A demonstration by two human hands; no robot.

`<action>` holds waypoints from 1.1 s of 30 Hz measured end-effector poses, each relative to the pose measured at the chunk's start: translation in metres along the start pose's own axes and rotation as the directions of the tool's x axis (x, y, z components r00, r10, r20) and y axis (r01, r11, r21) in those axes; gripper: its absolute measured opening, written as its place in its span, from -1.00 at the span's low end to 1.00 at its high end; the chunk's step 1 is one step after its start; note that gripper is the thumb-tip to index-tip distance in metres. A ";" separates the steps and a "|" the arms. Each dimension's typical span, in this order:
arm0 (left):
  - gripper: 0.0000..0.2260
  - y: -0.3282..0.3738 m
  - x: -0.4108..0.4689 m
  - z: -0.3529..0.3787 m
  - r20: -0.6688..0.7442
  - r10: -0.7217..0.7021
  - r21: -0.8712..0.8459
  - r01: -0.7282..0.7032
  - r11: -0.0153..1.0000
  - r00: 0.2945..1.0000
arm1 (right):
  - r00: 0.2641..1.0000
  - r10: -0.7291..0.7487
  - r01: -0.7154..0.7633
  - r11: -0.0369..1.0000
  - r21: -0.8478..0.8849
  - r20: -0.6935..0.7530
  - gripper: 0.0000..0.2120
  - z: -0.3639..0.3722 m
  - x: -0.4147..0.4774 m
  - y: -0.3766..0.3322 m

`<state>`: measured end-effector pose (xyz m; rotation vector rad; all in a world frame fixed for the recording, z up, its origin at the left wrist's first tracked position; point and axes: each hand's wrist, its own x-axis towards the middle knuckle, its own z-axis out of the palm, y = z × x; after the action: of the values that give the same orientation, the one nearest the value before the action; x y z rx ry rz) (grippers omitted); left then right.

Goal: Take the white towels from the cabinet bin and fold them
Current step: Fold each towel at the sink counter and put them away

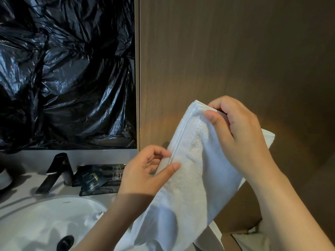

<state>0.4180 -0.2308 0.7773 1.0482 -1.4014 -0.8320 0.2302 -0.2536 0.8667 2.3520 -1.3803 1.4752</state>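
The white towel (190,178) hangs, apparently mid-fold, with the left hand (145,171) pinching its hemmed edge and the right hand (241,134) pinching the top corner. The next move probably calls for matching the edges squarely.

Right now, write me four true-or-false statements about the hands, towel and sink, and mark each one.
1. The left grip and right grip both pinch the white towel. True.
2. The towel lies in the sink. False: it is held up, right of the sink.
3. A dark faucet stands behind the sink. True.
4. The right grip is lower than the left. False: it holds the towel's upper corner, higher.
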 end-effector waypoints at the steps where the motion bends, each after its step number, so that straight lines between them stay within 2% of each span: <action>1: -0.74 -0.002 -0.001 0.000 0.029 0.011 0.013 -0.011 1.000 1.000 | 1.000 0.000 0.000 1.000 -0.003 -0.005 -0.84 -0.001 0.000 0.000; 4: -0.76 -0.012 -0.005 -0.001 0.162 0.054 0.131 -0.075 0.989 0.985 | 1.000 0.008 -0.008 1.000 -0.021 -0.023 -0.84 -0.004 0.000 0.000; 8: -0.68 -0.044 -0.010 -0.004 0.282 -0.090 0.250 0.017 0.968 0.955 | 0.998 0.021 -0.024 0.999 -0.047 -0.059 -0.87 -0.007 0.000 0.003; 11: -0.49 -0.055 -0.010 -0.011 0.260 -0.101 0.275 0.026 0.961 0.960 | 0.991 0.058 -0.068 0.995 -0.076 -0.119 -0.89 -0.007 0.001 0.012; 14: -0.50 -0.057 -0.006 -0.021 0.213 -0.050 0.275 -0.011 0.961 0.976 | 0.976 0.138 -0.150 0.987 -0.058 -0.168 -0.86 -0.005 0.000 0.023; 18: -0.60 -0.065 -0.009 -0.029 0.265 -0.084 0.347 -0.013 0.938 0.961 | 0.955 0.241 -0.248 0.969 -0.019 -0.172 -0.83 0.000 0.002 0.032; 21: -0.49 -0.067 -0.007 -0.045 0.225 -0.084 0.413 -0.017 0.911 0.971 | 0.943 0.304 -0.306 0.952 0.005 -0.138 -0.81 0.009 -0.003 0.041; 23: -0.49 -0.059 0.001 -0.061 0.204 -0.096 0.406 0.005 0.914 0.974 | 0.920 0.377 -0.374 0.926 0.041 -0.113 -0.81 0.016 -0.012 0.052; 26: -0.47 -0.051 0.021 -0.084 0.287 -0.229 0.434 0.086 0.897 0.930 | 0.861 0.507 -0.502 0.860 0.090 -0.043 -0.80 0.033 -0.041 0.070; 29: -0.50 -0.069 0.038 -0.091 0.416 -0.400 0.581 0.101 0.808 0.817 | 0.753 0.655 -0.657 0.749 0.084 0.058 -0.78 0.063 -0.086 0.090; 31: -0.49 -0.098 0.040 -0.084 0.448 -0.488 0.707 0.037 0.706 0.749 | 0.661 0.744 -0.750 0.656 0.082 0.099 -0.76 0.086 -0.120 0.101; 33: -0.45 -0.129 0.032 -0.072 0.443 -0.483 0.799 -0.088 0.595 0.755 | 0.573 0.812 -0.819 0.568 0.080 0.107 -0.76 0.103 -0.152 0.110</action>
<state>0.5077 -0.3004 0.6768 1.7497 -2.3974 -0.7644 0.2030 -0.2667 0.6550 1.8261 -2.7164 1.6528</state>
